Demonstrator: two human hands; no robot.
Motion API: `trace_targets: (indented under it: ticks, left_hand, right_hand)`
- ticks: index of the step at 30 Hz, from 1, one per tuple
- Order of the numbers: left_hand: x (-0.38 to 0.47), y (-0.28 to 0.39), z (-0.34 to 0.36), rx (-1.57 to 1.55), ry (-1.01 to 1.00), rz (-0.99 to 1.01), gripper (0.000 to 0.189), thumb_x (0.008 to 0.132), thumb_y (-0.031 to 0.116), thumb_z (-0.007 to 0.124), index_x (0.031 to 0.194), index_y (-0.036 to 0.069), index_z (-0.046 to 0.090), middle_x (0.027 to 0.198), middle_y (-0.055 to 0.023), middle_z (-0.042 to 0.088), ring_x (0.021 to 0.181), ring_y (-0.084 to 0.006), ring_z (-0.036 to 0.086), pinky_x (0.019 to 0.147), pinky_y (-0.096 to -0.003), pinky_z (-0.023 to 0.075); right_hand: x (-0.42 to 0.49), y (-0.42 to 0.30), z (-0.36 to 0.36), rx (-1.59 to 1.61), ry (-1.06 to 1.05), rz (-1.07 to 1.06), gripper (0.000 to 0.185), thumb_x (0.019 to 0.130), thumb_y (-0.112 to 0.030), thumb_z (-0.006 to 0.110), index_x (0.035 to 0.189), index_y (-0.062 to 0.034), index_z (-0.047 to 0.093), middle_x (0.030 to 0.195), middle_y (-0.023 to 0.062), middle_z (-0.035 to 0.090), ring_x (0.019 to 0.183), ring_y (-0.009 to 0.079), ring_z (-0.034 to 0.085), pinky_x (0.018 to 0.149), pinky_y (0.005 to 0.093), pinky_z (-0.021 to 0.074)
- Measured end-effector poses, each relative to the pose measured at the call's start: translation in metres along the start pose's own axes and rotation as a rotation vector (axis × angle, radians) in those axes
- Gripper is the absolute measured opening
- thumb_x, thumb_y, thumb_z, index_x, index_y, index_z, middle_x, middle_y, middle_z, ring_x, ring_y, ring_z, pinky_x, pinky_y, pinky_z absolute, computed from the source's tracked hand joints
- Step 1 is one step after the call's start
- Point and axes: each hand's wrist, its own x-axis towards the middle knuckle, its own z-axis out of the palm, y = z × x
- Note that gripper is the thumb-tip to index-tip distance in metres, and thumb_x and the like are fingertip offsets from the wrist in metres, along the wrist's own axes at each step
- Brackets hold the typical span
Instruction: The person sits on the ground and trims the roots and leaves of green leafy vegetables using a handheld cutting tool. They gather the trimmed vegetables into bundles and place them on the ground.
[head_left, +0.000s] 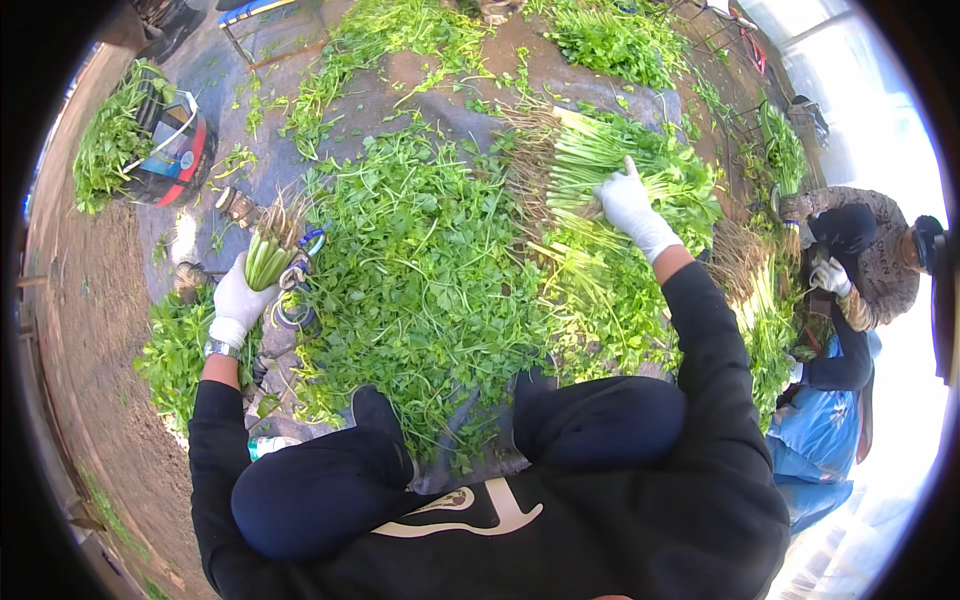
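Observation:
My left hand (244, 295), in a white glove, is closed around a bunch of green stalks (268, 259) with its brown roots pointing up and away from me; its leaves hang below the hand. Beside it are rolls of tape (294, 313) on a stand. My right hand (628, 201), also gloved, rests on a row of long leafy stalks (585, 161) that look like celery, roots to the left. Its index finger is extended; whether the other fingers pinch any stalks cannot be told. Between my hands spreads a wide heap of loose green leaves (427, 262).
A black bucket with a red band (180, 161) and leafy greens stands at the upper left. A blue-topped stool (251, 13) is behind. At the right, a co-worker (874, 247) handles stalks near more rooted bunches (757, 289). A bottle (271, 446) lies beside my left knee.

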Motion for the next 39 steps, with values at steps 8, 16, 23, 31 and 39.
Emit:
trace_targets:
  ticks: [8, 16, 23, 31, 39]
  left_hand:
    - [0.008, -0.009, 0.003, -0.004, 0.008, 0.049, 0.068, 0.069, 0.039, 0.079, 0.125, 0.01, 0.054, 0.102, -0.0194, 0.069, 0.095, -0.0392, 0.065, 0.082, -0.0433, 0.0513]
    - [0.003, -0.002, -0.002, 0.007, -0.018, 0.033, 0.066, 0.068, 0.041, 0.08, 0.121, 0.01, 0.054, 0.102, -0.0189, 0.069, 0.096, -0.0392, 0.065, 0.083, -0.0434, 0.0509]
    - [0.008, -0.012, 0.004, -0.016, -0.009, 0.063, 0.066, 0.068, 0.04, 0.08, 0.121, 0.01, 0.054, 0.103, -0.0188, 0.069, 0.096, -0.039, 0.065, 0.083, -0.0433, 0.0512]
    - [0.008, -0.006, 0.001, 0.008, -0.038, 0.047, 0.067, 0.069, 0.039, 0.08, 0.123, 0.011, 0.053, 0.104, -0.0176, 0.069, 0.096, -0.0379, 0.066, 0.084, -0.043, 0.0512]
    - [0.003, 0.023, -0.06, 0.508, -0.181, 0.095, 0.111, 0.062, 0.051, 0.081, 0.149, 0.006, 0.028, 0.143, -0.0154, 0.047, 0.123, -0.0319, 0.054, 0.105, -0.0417, 0.0416]
  right_hand:
    - [0.003, 0.025, -0.021, -0.012, 0.278, 0.126, 0.012, 0.08, -0.013, 0.063, 0.091, -0.0171, 0.064, 0.08, 0.0023, 0.066, 0.089, 0.0242, 0.063, 0.109, 0.0591, 0.03]
    - [-0.009, 0.059, -0.026, 0.355, 0.313, 0.334, 0.025, 0.078, -0.017, 0.07, 0.103, -0.0211, 0.066, 0.092, 0.0029, 0.069, 0.097, 0.0245, 0.065, 0.109, 0.0621, 0.0281]
    - [-0.009, 0.079, -0.05, 0.466, 0.43, 0.313, 0.029, 0.076, -0.015, 0.073, 0.104, -0.0197, 0.066, 0.094, 0.0052, 0.071, 0.091, 0.026, 0.068, 0.11, 0.0514, 0.0339]
    - [-0.019, 0.077, -0.049, 0.217, 0.296, 0.218, 0.032, 0.074, -0.015, 0.074, 0.105, -0.0207, 0.066, 0.093, 0.0066, 0.071, 0.092, 0.0278, 0.067, 0.105, 0.0505, 0.0379]
    - [-0.036, 0.074, -0.044, 0.664, 0.458, 0.331, 0.035, 0.073, -0.012, 0.074, 0.107, -0.0122, 0.066, 0.094, 0.0126, 0.07, 0.09, 0.0321, 0.066, 0.081, 0.0388, 0.0525]
